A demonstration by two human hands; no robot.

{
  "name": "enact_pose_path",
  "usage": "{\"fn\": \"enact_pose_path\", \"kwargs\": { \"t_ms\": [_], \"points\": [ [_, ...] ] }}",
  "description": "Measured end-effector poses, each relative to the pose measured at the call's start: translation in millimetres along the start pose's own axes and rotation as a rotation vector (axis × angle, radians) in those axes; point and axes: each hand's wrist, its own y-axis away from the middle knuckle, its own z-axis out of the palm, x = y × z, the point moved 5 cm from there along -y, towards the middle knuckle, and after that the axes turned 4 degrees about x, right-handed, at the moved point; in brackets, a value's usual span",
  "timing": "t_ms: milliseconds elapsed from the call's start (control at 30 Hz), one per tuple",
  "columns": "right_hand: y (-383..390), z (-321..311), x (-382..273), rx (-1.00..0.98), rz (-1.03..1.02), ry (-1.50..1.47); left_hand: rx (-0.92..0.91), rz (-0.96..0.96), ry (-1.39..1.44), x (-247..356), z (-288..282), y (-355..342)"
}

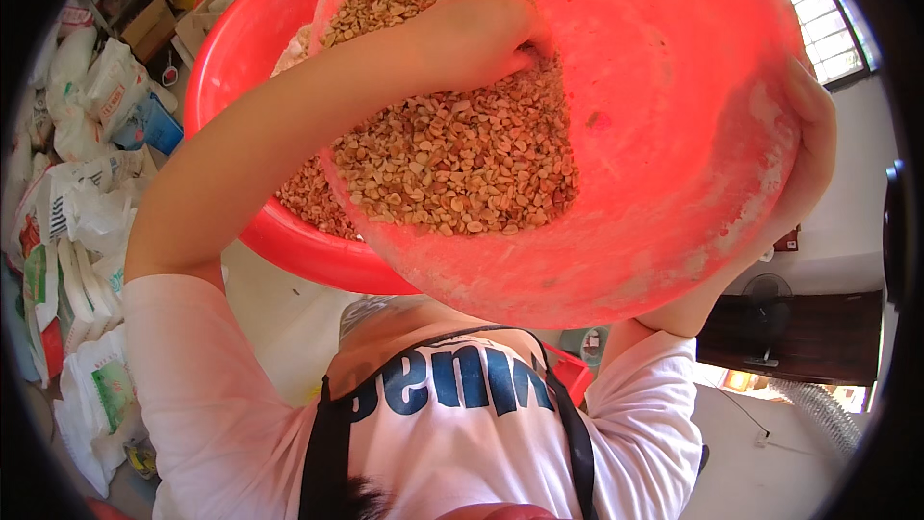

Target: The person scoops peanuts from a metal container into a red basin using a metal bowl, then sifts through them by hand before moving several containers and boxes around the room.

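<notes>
A large pinkish-red plastic basin (664, 193) fills the upper middle, tilted toward the left. Chopped peanuts (462, 159) are heaped along its left side, and pale residue coats its inner wall. My left arm reaches across the heap, and my left hand (486, 34) rests among the peanuts with curled fingers, partly hidden. At the far right, my right hand (813, 125) grips the basin's rim from outside. Beneath the tilted basin's left edge is a second, brighter red basin (255, 53). More chopped peanuts (322, 202) and something pale lie in it, partly covered.
White plastic bags and sacks (91, 183) are piled along the left, near a blue container (152, 123) and cardboard boxes (149, 27). A fan (767, 299) stands at the right beside a dark wooden surface (828, 337). A silver flexible duct (823, 414) is below it.
</notes>
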Motion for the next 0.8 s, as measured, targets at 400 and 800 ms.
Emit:
{"fn": "enact_pose_path", "kwargs": {
  "t_ms": [400,800],
  "points": [
    [16,7,18,0.033,0.243,-0.299,-0.167,-0.047,-0.328,-7,34,-4],
    [22,9,6,-0.033,0.002,0.103,0.2,-1.051,1.537,-50,-9,92]
  ]
}}
